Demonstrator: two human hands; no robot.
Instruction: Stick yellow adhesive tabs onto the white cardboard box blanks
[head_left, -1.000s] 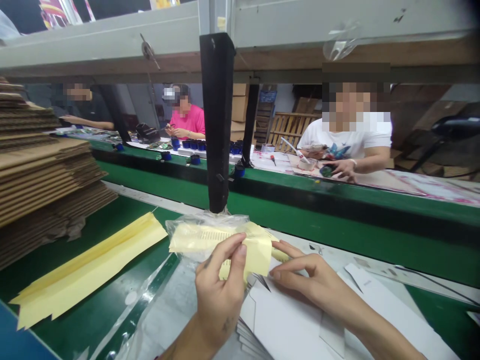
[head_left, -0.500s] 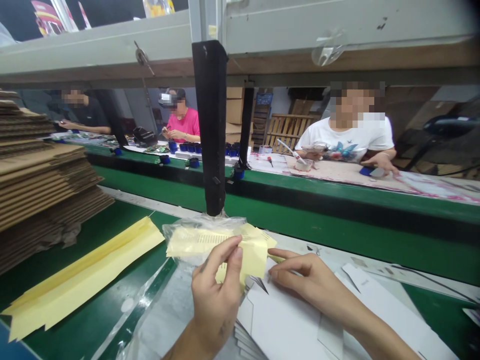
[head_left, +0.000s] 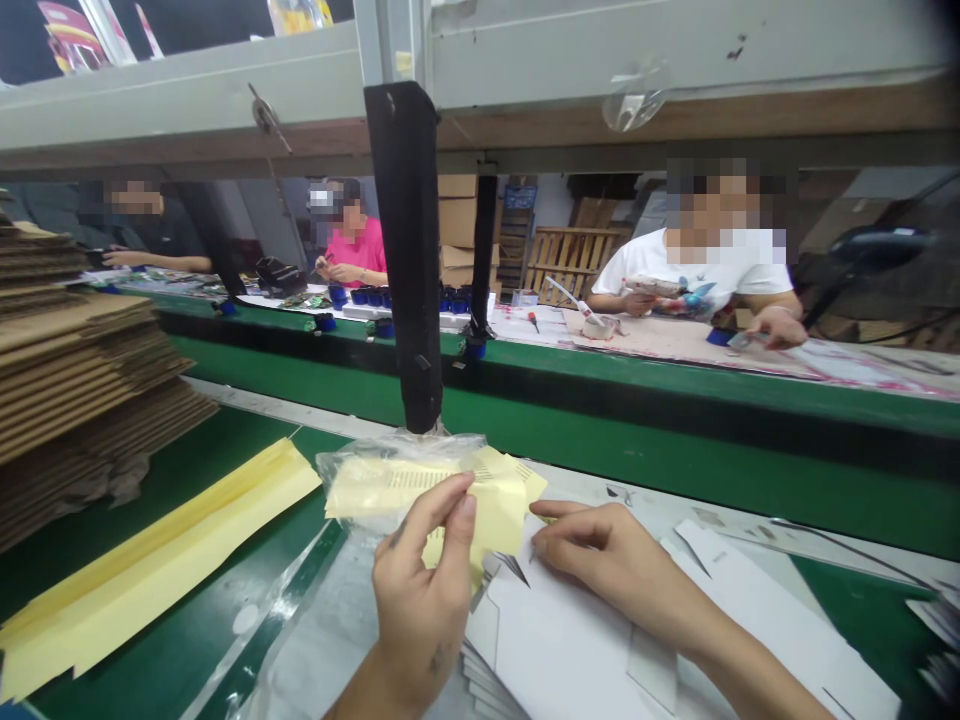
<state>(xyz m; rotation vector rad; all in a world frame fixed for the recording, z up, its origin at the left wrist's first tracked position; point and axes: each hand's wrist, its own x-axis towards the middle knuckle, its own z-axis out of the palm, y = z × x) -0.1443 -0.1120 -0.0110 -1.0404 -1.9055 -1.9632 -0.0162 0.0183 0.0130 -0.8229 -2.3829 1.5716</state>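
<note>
My left hand (head_left: 427, 590) pinches a yellow paper sheet (head_left: 504, 510) between thumb and forefinger. Printed yellow sheets (head_left: 420, 480) lie behind it, partly under a clear plastic bag (head_left: 341, 465). At the sheet's right side, my right hand (head_left: 607, 555) has its thumb and forefinger drawn together over the top edge of the white flat cartons (head_left: 555, 630). What sits between those fingertips is too small to make out. The cartons lie stacked beneath both hands, their layered edges showing at the left.
A long folded yellow strip (head_left: 172, 570) lies on the green table at left, beside stacked brown cardboard (head_left: 90, 370). A black-wrapped post (head_left: 409, 250) rises ahead under the shelf (head_left: 600, 60). Beyond the green belt (head_left: 600, 430), several co-workers sit working; small blue parts (head_left: 382, 327) stand there.
The whole view has shifted slightly left. My hands keep almost the same pose on the sheet and cartons. Across the belt, the co-worker in white has moved a hand slightly.
</note>
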